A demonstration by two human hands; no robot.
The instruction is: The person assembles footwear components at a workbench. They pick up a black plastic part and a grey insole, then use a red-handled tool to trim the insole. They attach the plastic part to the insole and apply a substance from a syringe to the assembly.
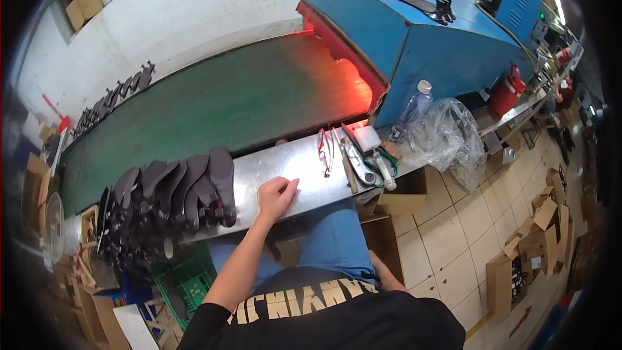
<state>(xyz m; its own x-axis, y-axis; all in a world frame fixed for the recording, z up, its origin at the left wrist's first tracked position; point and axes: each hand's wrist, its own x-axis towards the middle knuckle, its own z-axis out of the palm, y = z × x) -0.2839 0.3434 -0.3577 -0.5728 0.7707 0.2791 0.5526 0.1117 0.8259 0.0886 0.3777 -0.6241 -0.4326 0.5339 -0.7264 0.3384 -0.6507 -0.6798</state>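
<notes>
A shoe factory: green conveyor belt (214, 107), blue oven (414, 32), stacked black soles (175, 188).

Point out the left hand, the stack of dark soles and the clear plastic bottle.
left hand (275, 196): head view, back of the hand, resting on the metal ledge.
soles (188, 188): head view, middle of the upright row.
bottle (414, 105): head view, its clear body below the cap.

Brown cartons (541, 233), perhaps flattened, floor right
</notes>
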